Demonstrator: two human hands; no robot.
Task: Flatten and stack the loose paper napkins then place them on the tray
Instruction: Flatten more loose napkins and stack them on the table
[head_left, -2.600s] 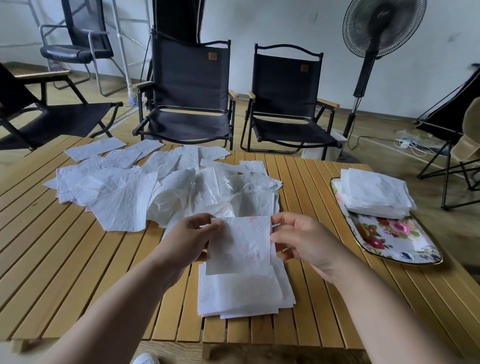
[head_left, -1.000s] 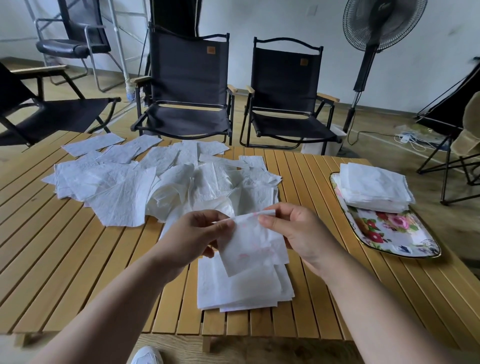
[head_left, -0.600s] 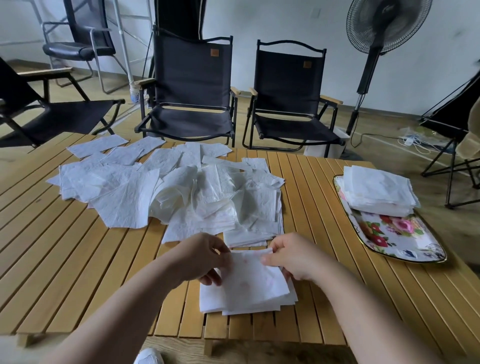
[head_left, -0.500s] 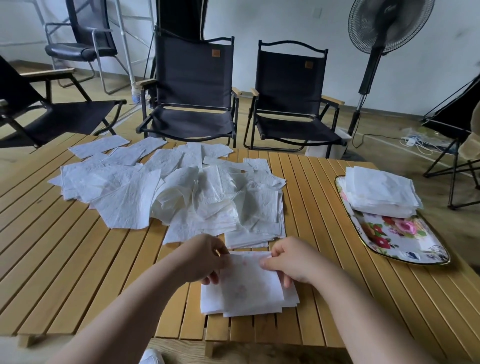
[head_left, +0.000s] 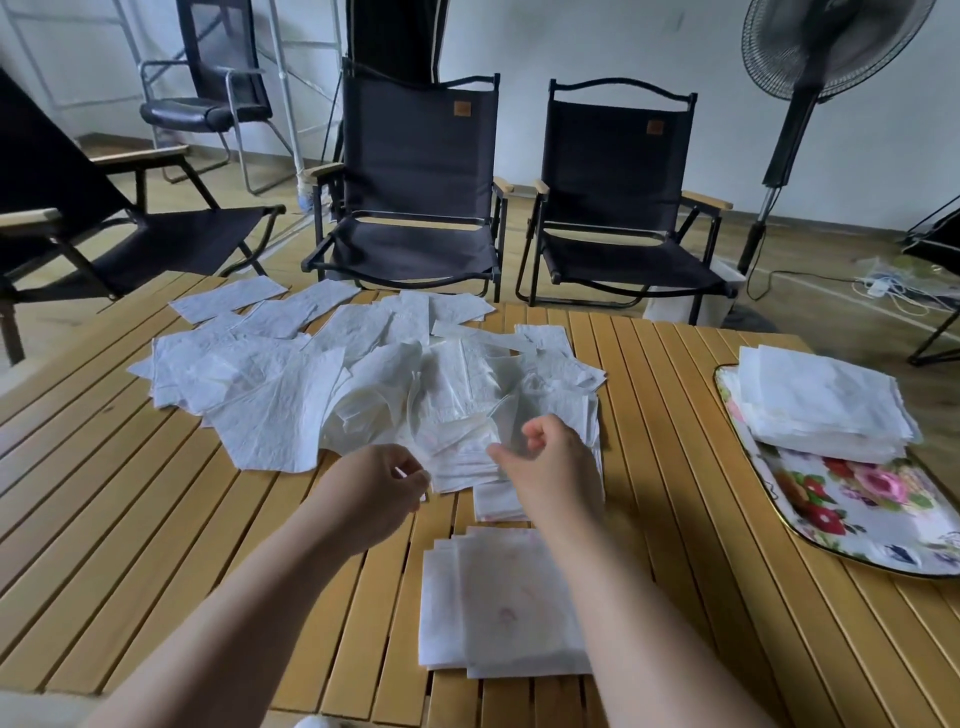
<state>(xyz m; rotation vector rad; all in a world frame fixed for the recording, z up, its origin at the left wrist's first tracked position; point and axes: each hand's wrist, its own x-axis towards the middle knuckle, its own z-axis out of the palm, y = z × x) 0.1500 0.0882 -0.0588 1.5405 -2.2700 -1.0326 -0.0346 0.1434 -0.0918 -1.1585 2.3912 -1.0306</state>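
Observation:
A wide pile of loose, crumpled white napkins (head_left: 280, 410) covers the middle and left of the slatted wooden table (head_left: 130, 545). A flattened napkin stack (head_left: 498, 608) lies near the front edge, between my forearms. My left hand (head_left: 376, 491) is at the pile's near edge, fingers curled close together; whether they pinch a napkin is unclear. My right hand (head_left: 553, 467) hovers over the pile's near right edge, thumb and fingers apart. At the right, a flowered tray (head_left: 862, 519) carries a neat napkin stack (head_left: 826, 410) on its far half.
Two black folding chairs (head_left: 415, 197) stand just beyond the table's far edge, another at the left (head_left: 78, 228). A standing fan (head_left: 800, 114) and floor cables are at the back right. One folded napkin (head_left: 498, 501) lies between pile and front stack.
I laid the pink-printed napkin on the front stack and let go. Both hands have moved forward from the stack to the near edge of the loose pile.

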